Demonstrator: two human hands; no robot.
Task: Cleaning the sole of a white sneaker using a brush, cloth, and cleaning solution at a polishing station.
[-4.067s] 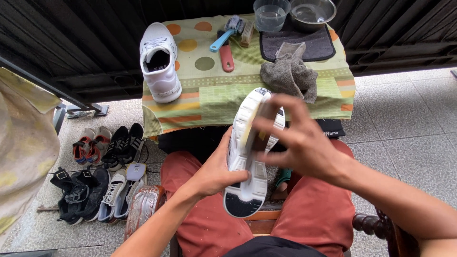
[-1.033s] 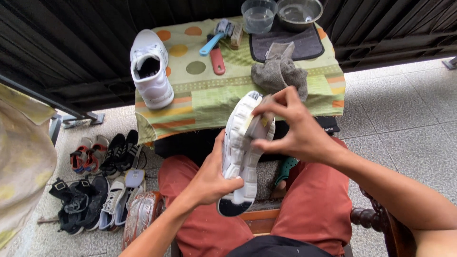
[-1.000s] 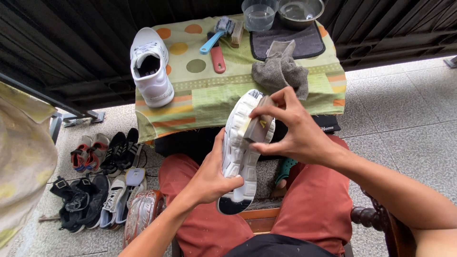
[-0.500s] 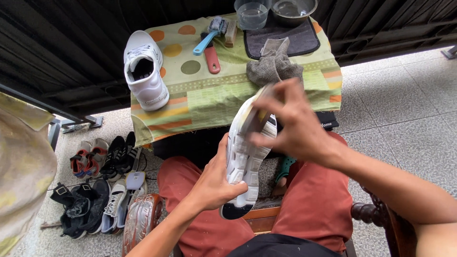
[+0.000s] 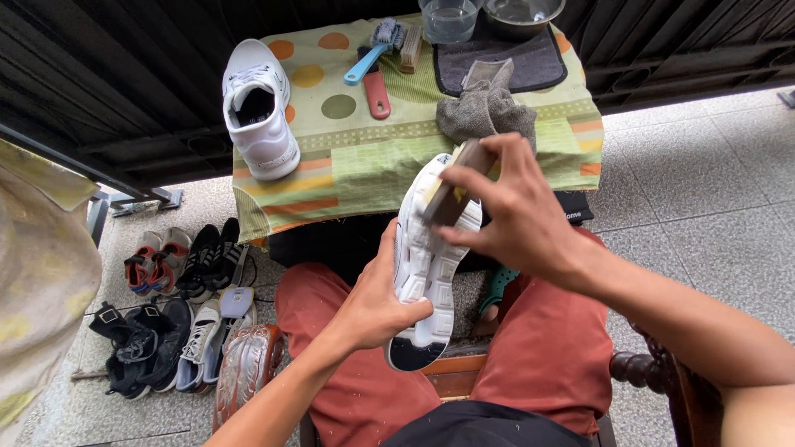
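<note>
So the person is sitting in a wooden chair [image 5: 654, 372] in rust-red trousers, holding a white sneaker [image 5: 431, 257] sole-up over their lap. Left hand [image 5: 377, 294] is wrapped around the side of the sneaker near the middle, thumb hooked over the sole edge, a firm clasp. Right hand [image 5: 513, 211] is pinching a small brown brush [image 5: 455, 186], fingers curled over its back, and it's pressed against the toe end of the sole.

In front of their knees there's a low table with a green cloth with orange and olive dots [image 5: 364, 165] draped over it. The matching second white sneaker [image 5: 258, 108] stands upright near the table's left edge, opening facing up. A crumpled grey rag [image 5: 489, 108] sits near the front edge on the right side, just behind the brush hand. Toward the back edge there's a blue-handled brush [image 5: 373, 54] lying across a red-handled brush [image 5: 377, 87], and a dark mat [image 5: 497, 62] at the back right corner with a clear plastic cup [image 5: 450, 16] and a metal bowl [image 5: 523, 10] along its far side.

Down on the tiled floor to the left is a pile of shoes [image 5: 174, 306], mostly black, a couple with red and white
</note>
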